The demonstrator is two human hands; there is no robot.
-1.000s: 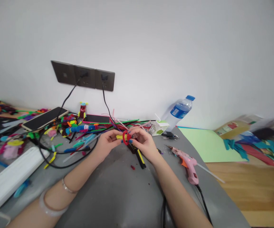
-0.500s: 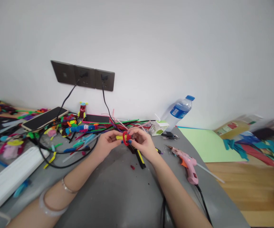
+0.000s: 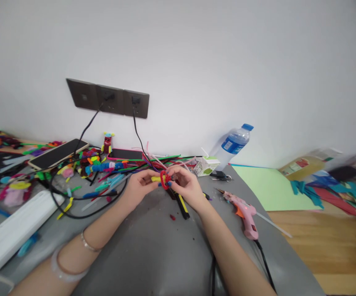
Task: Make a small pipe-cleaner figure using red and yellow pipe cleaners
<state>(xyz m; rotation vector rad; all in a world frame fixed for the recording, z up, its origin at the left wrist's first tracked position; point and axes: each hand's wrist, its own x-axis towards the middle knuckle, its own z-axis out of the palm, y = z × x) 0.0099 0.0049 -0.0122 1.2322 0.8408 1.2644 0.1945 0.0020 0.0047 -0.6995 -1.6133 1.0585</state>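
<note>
Both my hands meet over the grey mat (image 3: 153, 250) at the middle of the table. My left hand (image 3: 139, 186) pinches a yellow pipe cleaner piece (image 3: 155, 178) by its left end. My right hand (image 3: 186, 185) has its fingers closed on a red pipe cleaner loop (image 3: 164, 180) that wraps round the yellow piece. Just under my right hand lies a black and yellow tool (image 3: 182, 205). A small red scrap (image 3: 172, 217) rests on the mat below the hands.
A pile of coloured pipe cleaners (image 3: 103, 168) and black cables (image 3: 82, 205) lies to the left. Two phones (image 3: 57, 153) rest by the wall sockets (image 3: 108, 98). A pink glue gun (image 3: 245, 211), water bottle (image 3: 231, 146), small carton (image 3: 205, 165) and green paper (image 3: 270, 189) are at the right.
My fingers shift slightly on the red loop; hands and everything else stay in place.
</note>
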